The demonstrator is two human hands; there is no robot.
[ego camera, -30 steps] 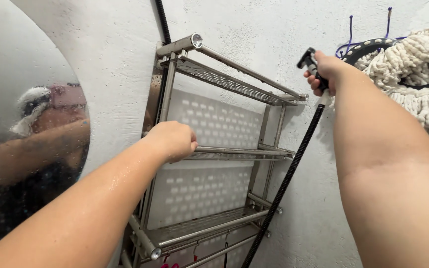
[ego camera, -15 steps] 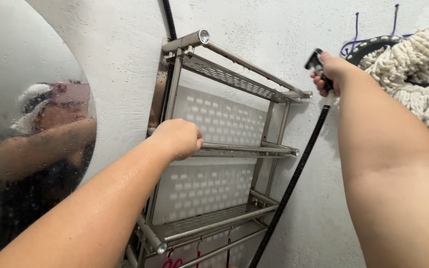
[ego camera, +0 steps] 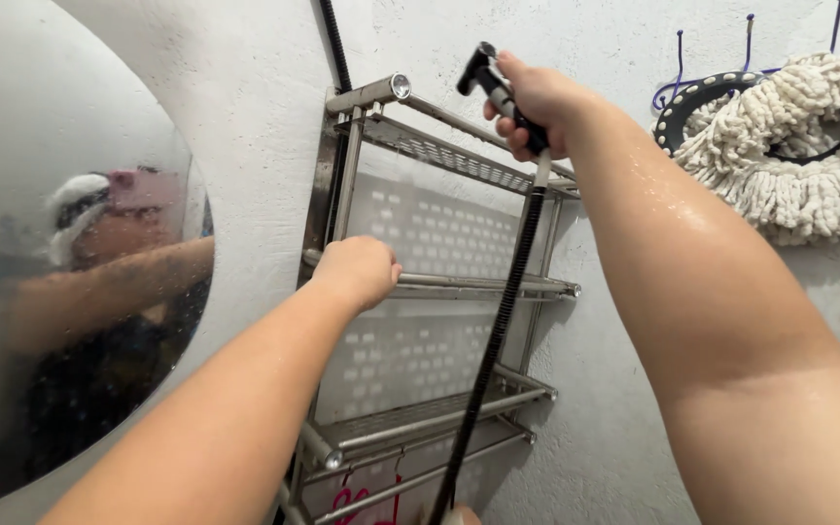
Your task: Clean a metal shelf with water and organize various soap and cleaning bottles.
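The left hand (ego camera: 360,270) is closed in a fist on the front bar of the middle shelf of the metal rack (ego camera: 439,233), which hangs on the white wall (ego camera: 595,58). The right hand (ego camera: 529,102) is closed round a black spray nozzle (ego camera: 479,70), held up near the top shelf, tip pointing left & up. Its black hose (ego camera: 503,321) hangs straight down in front of the rack, past the lower shelves, to the bottom edge of the view.

Left of the rack is a round mirror (ego camera: 60,292), foggy w/ drops. Far right, a rope mop head (ego camera: 809,136) hangs on the wall by some hooks. Both arms look wet.

What could go wrong, I think: wet fingers may slip off the nozzle & it could drop. The hose could catch on a shelf end & tug the rack. Water may bounce off the wall, back at the person & the mirror.
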